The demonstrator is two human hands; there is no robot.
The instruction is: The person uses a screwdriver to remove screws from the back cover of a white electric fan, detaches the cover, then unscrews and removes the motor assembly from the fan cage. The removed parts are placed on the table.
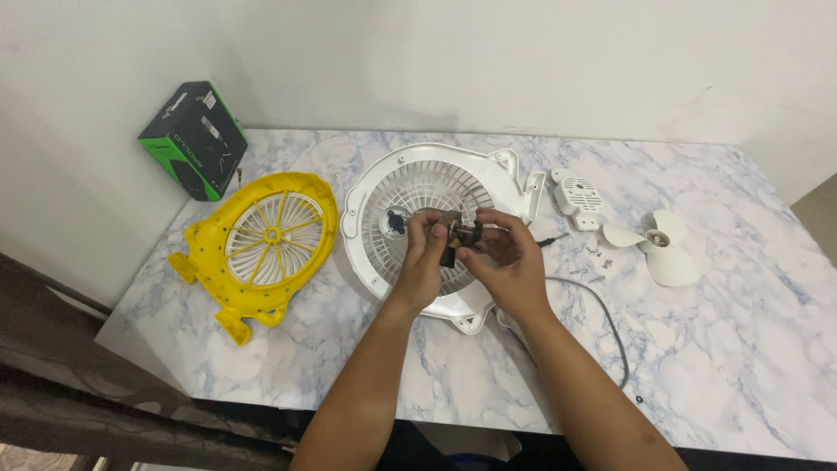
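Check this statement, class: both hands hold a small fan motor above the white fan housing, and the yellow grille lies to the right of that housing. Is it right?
One detail is wrong. The head view shows the yellow grille lying to the left of the white fan housing, not the right. The rest stands: the left hand and right hand hold the small fan motor above that housing.

I see bright, even light from above. Soft shadows fall under my forearms on white-blue marbled tabletop (741, 349). Slight blur on small metal motor part (453, 235) between fingers. Wide-lens bending at edges; dark corner lower left.
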